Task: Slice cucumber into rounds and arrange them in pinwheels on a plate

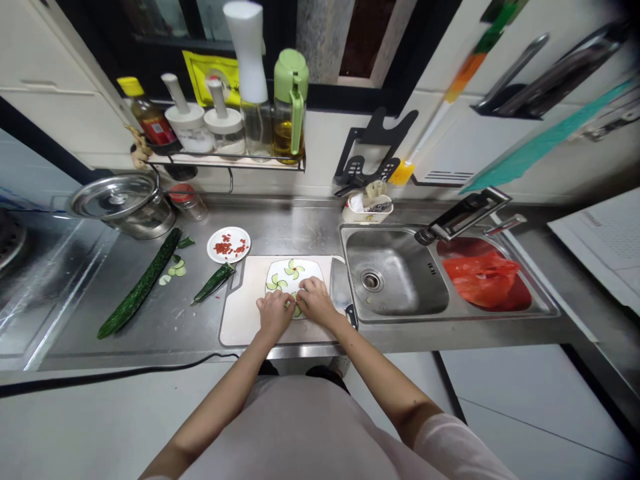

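Leaning in over the near side of the white plate, the left hand and right hand sit close together at the cucumber slices; whether either pinches one, I cannot tell. A light touch and an even overlap, like that of the pinwheel at the far edge, should serve best. The plate rests on a cutting board, with a knife at right. Fingers hide the nearest slices and part of the plate's rim; red bits on the small dish are too small to name surely.
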### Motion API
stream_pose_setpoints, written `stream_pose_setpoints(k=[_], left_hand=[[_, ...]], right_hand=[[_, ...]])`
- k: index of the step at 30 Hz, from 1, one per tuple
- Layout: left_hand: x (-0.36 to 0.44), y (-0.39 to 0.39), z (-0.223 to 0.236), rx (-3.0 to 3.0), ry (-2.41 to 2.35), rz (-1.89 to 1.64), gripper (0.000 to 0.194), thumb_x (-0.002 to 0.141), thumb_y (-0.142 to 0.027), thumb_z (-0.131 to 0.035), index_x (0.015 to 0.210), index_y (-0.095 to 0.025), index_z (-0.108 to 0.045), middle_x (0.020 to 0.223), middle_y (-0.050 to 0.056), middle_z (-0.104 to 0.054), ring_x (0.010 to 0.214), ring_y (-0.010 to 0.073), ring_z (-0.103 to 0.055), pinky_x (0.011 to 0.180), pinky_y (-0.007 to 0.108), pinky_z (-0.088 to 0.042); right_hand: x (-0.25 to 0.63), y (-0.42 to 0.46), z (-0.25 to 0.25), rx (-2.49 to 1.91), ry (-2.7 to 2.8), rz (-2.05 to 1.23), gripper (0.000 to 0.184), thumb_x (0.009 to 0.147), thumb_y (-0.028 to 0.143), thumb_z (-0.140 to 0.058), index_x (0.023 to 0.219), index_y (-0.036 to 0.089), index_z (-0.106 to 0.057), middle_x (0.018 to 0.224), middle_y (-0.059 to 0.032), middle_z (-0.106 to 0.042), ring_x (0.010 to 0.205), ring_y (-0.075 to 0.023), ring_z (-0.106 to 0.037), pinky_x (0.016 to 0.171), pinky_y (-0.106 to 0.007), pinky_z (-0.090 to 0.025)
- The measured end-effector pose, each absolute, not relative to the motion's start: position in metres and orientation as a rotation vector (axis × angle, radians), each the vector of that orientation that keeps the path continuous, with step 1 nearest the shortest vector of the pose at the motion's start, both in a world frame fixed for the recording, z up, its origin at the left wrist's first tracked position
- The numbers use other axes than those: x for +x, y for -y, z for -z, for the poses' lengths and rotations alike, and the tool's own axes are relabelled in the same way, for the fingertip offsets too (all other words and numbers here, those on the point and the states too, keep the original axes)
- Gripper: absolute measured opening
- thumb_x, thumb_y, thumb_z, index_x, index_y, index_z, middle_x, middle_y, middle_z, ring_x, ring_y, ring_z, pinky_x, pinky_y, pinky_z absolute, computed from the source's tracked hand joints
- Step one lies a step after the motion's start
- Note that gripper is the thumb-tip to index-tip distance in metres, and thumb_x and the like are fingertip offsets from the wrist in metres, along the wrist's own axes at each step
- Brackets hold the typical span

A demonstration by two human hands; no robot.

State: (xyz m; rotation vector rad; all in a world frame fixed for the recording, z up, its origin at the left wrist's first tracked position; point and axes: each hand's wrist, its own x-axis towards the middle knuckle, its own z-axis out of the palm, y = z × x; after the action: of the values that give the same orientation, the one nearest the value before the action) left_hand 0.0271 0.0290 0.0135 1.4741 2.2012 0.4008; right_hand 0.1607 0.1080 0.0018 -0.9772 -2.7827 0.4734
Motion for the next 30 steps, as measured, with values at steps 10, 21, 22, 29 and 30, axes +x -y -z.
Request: stream_pose_setpoints(k=[10,21,22,29,30], left_hand=[[0.025,-0.027,-0.016,1.446,-2.209,-0.456,0.016,0.085,-0.034,-0.056,0.086,-0.026,-0.07,0.092,0.004,-0.065,0.096,0.0238,-0.052,0.081,0.037,-0.026],[0.015,-0.02,-0.017,1.38,-2.242,-0.501,0.017,0.086,-0.033,-0.055,0.091,-0.027,-0.069,0.095,0.004,-0.066,0.094,0.0224,-0.052,0.082,0.037,-0.026],[0.015,-0.019,-0.018,1.372,-2.245,-0.502,0.017,0.086,-0.033,-0.055,0.092,-0.027,-0.069,0.096,0.004,-0.066,0.095,0.0224,-0.052,0.082,0.037,-0.026],[0.009,-0.012,-0.025,1.334,-2.275,-0.556,0.018,0.087,-0.033,-0.054,0.093,-0.027,-0.069,0.096,0.003,-0.066,0.096,0.0224,-0.053,0.083,0.037,-0.027],[0.008,-0.01,-0.025,1.329,-2.278,-0.566,0.018,0.086,-0.033,-0.055,0.093,-0.026,-0.069,0.095,0.003,-0.066,0.096,0.0224,-0.053,0.083,0.037,-0.027]], right_hand=[[0.165,-0.111,-0.007,-1.03,2.727,-0.516,0.014,0.086,0.025,-0.054,0.083,0.02,-0.067,0.109,-0.0086,-0.053,0.108,-0.0237,-0.037,0.092,-0.037,-0.03],[0.167,-0.114,-0.017,-1.106,2.68,-0.576,0.013,0.085,0.024,-0.054,0.083,0.021,-0.066,0.111,-0.0069,-0.054,0.11,-0.0231,-0.037,0.096,-0.038,-0.029],[0.168,-0.115,-0.018,-1.117,2.671,-0.582,0.013,0.085,0.024,-0.054,0.083,0.021,-0.066,0.11,-0.0068,-0.054,0.111,-0.0232,-0.036,0.096,-0.038,-0.029],[0.175,-0.122,-0.023,-1.179,2.539,-0.596,0.013,0.086,0.025,-0.053,0.084,0.021,-0.066,0.109,-0.0067,-0.053,0.11,-0.0233,-0.036,0.097,-0.038,-0.029],[0.175,-0.123,-0.024,-1.183,2.52,-0.597,0.013,0.086,0.025,-0.053,0.083,0.021,-0.065,0.109,-0.0065,-0.054,0.11,-0.0231,-0.036,0.097,-0.038,-0.029]])
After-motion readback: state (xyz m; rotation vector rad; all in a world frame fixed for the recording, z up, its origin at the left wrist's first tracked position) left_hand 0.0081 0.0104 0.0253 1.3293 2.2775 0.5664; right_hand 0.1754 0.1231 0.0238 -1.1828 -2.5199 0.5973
